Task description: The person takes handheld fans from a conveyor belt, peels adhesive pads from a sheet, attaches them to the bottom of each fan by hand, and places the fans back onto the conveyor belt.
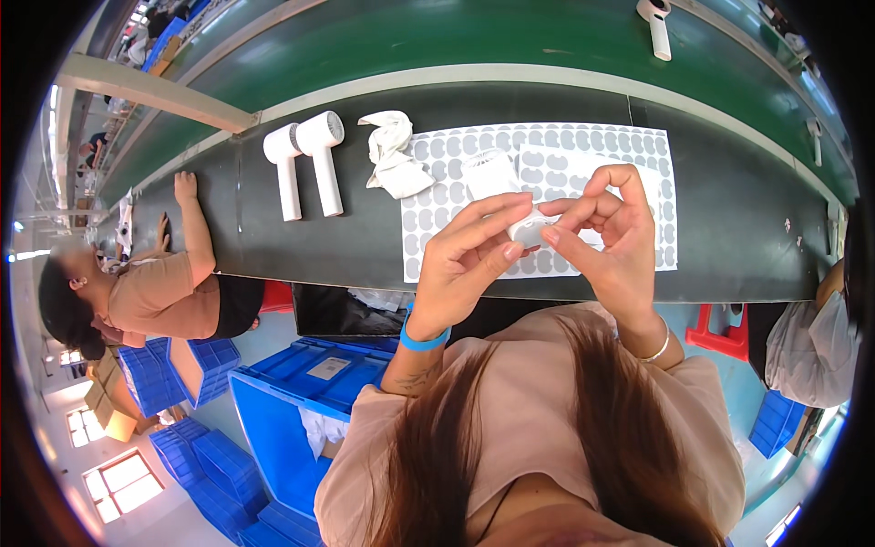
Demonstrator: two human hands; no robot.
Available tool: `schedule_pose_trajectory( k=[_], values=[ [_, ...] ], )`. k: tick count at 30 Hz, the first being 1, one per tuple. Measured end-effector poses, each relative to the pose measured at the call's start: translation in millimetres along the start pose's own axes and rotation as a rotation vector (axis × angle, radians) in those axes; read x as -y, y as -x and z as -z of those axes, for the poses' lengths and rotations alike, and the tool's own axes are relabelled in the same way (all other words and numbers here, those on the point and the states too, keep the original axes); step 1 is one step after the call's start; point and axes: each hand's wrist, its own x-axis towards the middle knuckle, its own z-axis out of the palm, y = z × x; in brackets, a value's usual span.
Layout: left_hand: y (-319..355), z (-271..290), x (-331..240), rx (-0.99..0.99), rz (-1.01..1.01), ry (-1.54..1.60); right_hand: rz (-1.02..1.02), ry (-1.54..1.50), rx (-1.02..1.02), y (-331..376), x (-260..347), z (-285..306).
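Note:
Above the near part of the sheet, my left hand [465, 261] grips a small white part with a grey face [529, 229] between thumb and fingers. My right hand [609, 232] is closed at the part's right edge, thumb and fingertips pinching there; whether a thin film lies between them I cannot tell. Under both hands spreads a white sheet of grey rounded stickers [428, 201], with a smaller sheet [545, 164] on top. A white ribbed piece [489, 173] lies on it, just beyond my left hand.
Two white hair dryers [303, 164] and a crumpled white cloth [394, 155] lie left on the dark bench [355, 246]. Beyond runs a green conveyor [474, 41] carrying another white dryer [658, 27]. A co-worker [155, 292] sits at left. Blue crates [301, 378] stand below.

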Motion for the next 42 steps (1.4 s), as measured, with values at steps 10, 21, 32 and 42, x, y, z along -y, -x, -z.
schedule_pose_trajectory(
  k=[10,21,32,42],
  values=[
    [3,-8,2,-0.094,-0.022,0.042,0.025,0.062,-0.014,2,0,-3],
    [2,-17,4,-0.132,-0.046,-0.036,0.058,0.124,-0.036,4,-2,0],
    [6,-6,-3,-0.141,-0.02,0.057,0.095,0.54,0.193,-9,10,7],
    [1,2,-7,-0.054,-0.187,-0.16,-0.018,0.22,0.422,-18,-55,-21]
  ],
)
